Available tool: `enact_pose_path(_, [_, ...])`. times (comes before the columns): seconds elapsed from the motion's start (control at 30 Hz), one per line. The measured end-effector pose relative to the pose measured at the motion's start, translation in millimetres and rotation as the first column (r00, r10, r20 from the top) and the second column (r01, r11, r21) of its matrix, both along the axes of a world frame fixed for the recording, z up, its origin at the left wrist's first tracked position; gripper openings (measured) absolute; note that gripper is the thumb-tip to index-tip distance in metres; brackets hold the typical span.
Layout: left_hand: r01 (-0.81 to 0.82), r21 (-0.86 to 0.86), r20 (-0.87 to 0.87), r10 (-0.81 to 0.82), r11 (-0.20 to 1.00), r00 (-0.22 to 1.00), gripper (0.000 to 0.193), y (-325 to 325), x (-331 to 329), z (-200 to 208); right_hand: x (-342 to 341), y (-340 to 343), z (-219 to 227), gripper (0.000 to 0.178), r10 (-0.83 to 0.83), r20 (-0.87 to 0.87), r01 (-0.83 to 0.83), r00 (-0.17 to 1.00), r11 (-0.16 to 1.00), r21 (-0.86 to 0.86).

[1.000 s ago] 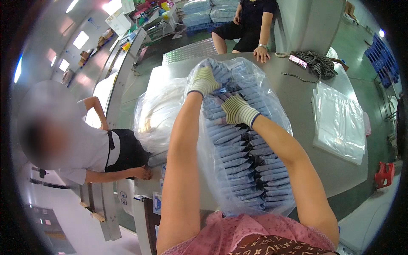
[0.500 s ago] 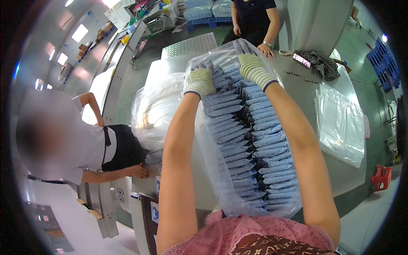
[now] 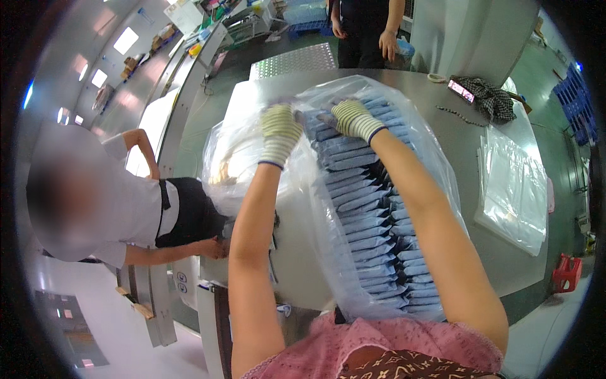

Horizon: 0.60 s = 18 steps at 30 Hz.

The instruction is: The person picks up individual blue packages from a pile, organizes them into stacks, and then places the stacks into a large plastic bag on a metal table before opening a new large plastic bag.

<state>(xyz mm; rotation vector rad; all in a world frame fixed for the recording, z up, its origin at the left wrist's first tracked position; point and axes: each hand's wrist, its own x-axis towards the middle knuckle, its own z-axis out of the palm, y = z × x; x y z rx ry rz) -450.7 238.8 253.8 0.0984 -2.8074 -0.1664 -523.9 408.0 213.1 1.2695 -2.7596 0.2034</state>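
Note:
A big clear plastic bag (image 3: 328,237) lies on the table in front of me, with rows of small blue packets (image 3: 363,218) packed inside. My left hand (image 3: 279,136), in a striped knit glove, is closed on the bag's film at its far left; motion blurs its fingertips. Over the far packets is my right hand (image 3: 355,120), gloved the same way, its fingers bent and pressed together toward the left. What those fingers pinch, if anything, I cannot make out.
Another clear plastic bundle (image 3: 230,161) sits left of the bag. To the right, flat plastic bags (image 3: 512,192) are stacked near a phone (image 3: 461,90) and a checked cloth (image 3: 486,101). One person (image 3: 189,211) stands at left; another (image 3: 363,31) stands beyond the table.
My right hand has moved left and nearer, off the bag's far edge. My left hand has shifted left with the film. The person beyond the table has taken a hand off it.

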Motion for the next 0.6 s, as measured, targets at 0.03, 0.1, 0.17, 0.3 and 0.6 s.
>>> enact_pose_path(0.03, [-0.086,-0.001,-0.118,0.085,0.996,0.989,0.037,-11,0,-14,7,-2,3,0.051,-0.032,-0.008,0.033,0.999,0.999,0.019])
enact_pose_path(0.1, [-0.231,0.162,0.008,0.233,0.959,0.972,0.05,-22,-13,-36,5,-13,11,0.065,-0.067,0.006,0.066,0.998,0.994,0.086])
enact_pose_path(0.17, [-0.37,0.402,0.449,0.172,0.837,0.877,0.053,-112,-31,-106,49,-66,54,0.065,0.093,0.007,-0.093,0.996,0.991,0.094])
enact_pose_path(0.3, [-0.145,0.599,-0.113,0.262,0.788,0.958,0.034,-10,-41,-51,8,-25,12,0.066,-0.001,0.028,-0.004,1.0,0.986,0.169])
enact_pose_path(0.6, [0.443,0.841,-0.518,-0.227,-0.311,0.825,0.047,6,40,62,22,11,-14,0.052,-0.068,-0.001,0.068,0.998,0.998,0.011])
